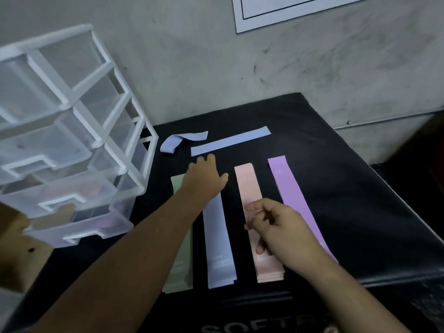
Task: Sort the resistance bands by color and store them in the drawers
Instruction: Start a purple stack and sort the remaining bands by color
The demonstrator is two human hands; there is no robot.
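Four piles of flat bands lie side by side on the black pad (336, 164): green (179, 272), blue (219, 248), pink (248, 186) and purple (292, 195). Farther back lie a straight blue band (230, 141) and a crumpled blue band (176, 141). My left hand (204, 179) stretches forward, fingers spread, just short of the straight blue band and holding nothing. My right hand (278, 227) hovers over the pink pile with fingers loosely curled and nothing in them. The translucent drawer unit (72, 140) stands at the left, its drawers pulled partly out.
A grey wall rises right behind the pad, with a white sheet (288, 10) fixed to it. A brown surface (16, 248) sits under the drawer unit at the left. The pad's right and front edges drop off.
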